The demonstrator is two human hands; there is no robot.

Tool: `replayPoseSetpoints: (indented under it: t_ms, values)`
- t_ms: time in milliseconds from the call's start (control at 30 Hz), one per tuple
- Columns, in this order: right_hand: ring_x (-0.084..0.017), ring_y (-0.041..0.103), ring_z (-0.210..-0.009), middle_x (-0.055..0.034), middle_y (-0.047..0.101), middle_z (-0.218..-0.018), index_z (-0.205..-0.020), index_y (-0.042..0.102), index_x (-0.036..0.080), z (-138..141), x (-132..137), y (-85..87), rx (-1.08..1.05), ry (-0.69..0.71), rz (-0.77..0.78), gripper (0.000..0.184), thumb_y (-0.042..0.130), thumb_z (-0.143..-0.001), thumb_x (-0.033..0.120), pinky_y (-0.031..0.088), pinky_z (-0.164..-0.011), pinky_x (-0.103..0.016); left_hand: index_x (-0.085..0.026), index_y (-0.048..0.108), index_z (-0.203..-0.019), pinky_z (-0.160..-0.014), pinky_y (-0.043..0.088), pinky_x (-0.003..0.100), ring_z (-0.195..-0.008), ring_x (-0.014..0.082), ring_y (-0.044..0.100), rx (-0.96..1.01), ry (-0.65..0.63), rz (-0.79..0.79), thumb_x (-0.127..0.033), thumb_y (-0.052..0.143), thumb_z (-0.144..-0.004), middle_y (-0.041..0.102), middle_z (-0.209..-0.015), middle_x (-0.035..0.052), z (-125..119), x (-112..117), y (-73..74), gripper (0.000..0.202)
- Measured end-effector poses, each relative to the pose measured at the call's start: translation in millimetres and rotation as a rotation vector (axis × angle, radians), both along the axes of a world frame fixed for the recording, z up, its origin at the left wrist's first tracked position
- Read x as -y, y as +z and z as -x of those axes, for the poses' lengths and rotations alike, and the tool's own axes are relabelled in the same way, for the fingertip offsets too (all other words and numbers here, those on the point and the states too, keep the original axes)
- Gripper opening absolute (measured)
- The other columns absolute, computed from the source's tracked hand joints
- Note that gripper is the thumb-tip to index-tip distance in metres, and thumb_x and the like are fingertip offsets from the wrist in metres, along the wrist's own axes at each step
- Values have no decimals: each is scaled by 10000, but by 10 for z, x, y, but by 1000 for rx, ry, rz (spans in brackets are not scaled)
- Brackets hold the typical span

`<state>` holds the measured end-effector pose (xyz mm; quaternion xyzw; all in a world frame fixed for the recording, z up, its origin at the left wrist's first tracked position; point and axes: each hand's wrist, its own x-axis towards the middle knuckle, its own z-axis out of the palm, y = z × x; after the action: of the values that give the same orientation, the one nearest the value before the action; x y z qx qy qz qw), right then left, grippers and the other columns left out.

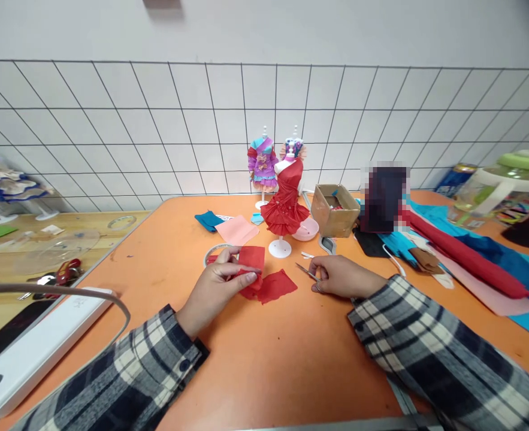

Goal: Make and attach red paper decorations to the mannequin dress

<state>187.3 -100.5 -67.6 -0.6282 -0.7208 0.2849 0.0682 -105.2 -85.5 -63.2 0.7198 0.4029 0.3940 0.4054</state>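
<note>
My left hand point(221, 286) pinches a thin red sheet point(251, 257) between thumb and fingers. I cannot tell if the sheet is crepe paper or cloth. Below and right of my fingertips, a crumpled part of red material point(278, 286) spreads over the orange table point(264, 359); whether it joins the held sheet is unclear. Small scissors point(308, 273) are in my right hand point(333, 276), resting low over the table with their tips pointing left, apart from the red material. Behind both hands stands a miniature dress form in a ruffled red dress point(287, 194).
Two more dressed forms point(263, 164) stand behind. A cardboard box point(336, 211), pink dish point(308, 229), tape roll point(211, 252) and pink sheet point(238, 228) lie nearby. Coloured material point(466, 251) and a jug point(489, 191) fill the right; a white power bank point(44, 359) sits left.
</note>
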Motion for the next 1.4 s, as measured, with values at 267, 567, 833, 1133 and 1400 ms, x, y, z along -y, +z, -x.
replayPoseSetpoints:
  t_ms: [267, 567, 833, 1133, 1400]
  values:
    - [-152, 580, -709, -32, 639, -780, -933, 653, 177, 482, 318, 149, -427, -72, -463, 245, 597, -855, 403, 414, -615, -261, -247, 810, -875, -923, 440, 372, -982, 226, 573, -45, -79, 51, -407, 693, -808, 620, -1002, 73, -105, 104, -48, 209]
    - [-150, 600, -748, -20, 663, -828, -1008, 638, 191, 903, 420, -95, -886, -109, -317, 293, 708, -750, 311, 490, -727, -304, -177, 794, -860, -660, 444, 277, -667, 149, 563, -8, -175, 79, -390, 658, -841, 588, -702, 27, -177, 196, -40, 253]
    - [-208, 612, -976, -92, 671, -1125, -1167, 655, 168, 781, 350, -75, -1026, -58, -67, 440, 697, -763, 338, 472, -894, -375, -188, 586, -1173, -631, 447, 265, -671, 145, 565, 81, -123, 209, -301, 758, -735, 586, -755, -22, -210, 229, -43, 483]
    - [-199, 637, -859, -73, 722, -948, -976, 726, 160, 873, 392, -89, -949, -24, -119, 282, 698, -783, 365, 500, -782, -334, -198, 502, -1231, -636, 418, 251, -647, 128, 539, -32, -126, 92, -287, 728, -754, 540, -705, -53, -215, 273, -42, 535]
    - [-199, 598, -949, -42, 692, -938, -797, 684, 194, 879, 424, -40, -745, 11, -473, 47, 663, -813, 234, 433, -876, -349, -217, 560, -1221, -672, 420, 272, -710, 158, 549, -216, -106, -91, -299, 730, -754, 582, -745, -20, -211, 261, -45, 503]
